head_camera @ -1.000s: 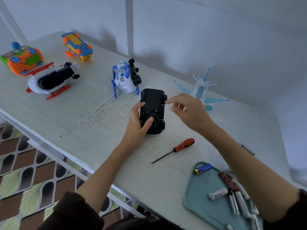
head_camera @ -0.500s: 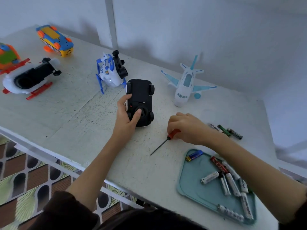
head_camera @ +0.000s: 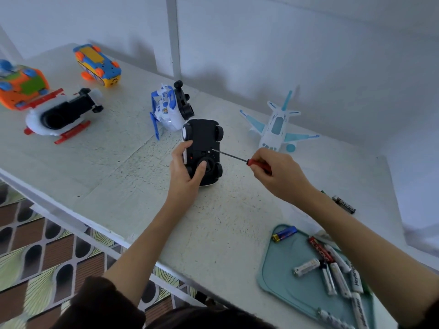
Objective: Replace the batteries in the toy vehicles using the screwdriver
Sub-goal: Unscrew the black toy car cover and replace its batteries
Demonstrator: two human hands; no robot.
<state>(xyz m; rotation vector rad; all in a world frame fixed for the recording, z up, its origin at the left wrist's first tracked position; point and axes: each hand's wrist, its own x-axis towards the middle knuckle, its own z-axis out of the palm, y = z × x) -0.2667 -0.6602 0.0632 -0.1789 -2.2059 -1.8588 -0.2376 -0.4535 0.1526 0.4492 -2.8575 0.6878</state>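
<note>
A black toy car (head_camera: pixel 204 138) lies upside down on the white table (head_camera: pixel 107 162), wheels up. My left hand (head_camera: pixel 185 169) grips its near end, thumb on the underside. In my right hand (head_camera: pixel 278 172) is a red-handled screwdriver (head_camera: pixel 240 159), its metal tip touching the car's underside near a small screw. A teal tray (head_camera: pixel 282 281) at the front right holds several AA batteries (head_camera: pixel 330 271), among them a blue one (head_camera: pixel 284 233) and a red one.
Other toys stand around: a white and teal plane (head_camera: pixel 276 127), a blue and white vehicle (head_camera: pixel 169 110) just behind the car, a white helicopter with red skids (head_camera: pixel 59 115), an orange vehicle (head_camera: pixel 21 86), a yellow and blue one (head_camera: pixel 97 65). Loose dark batteries (head_camera: pixel 344 204) lie right of my forearm.
My right hand has picked the screwdriver up from the table and brought its tip to the underside of the car. My left hand still holds the car.
</note>
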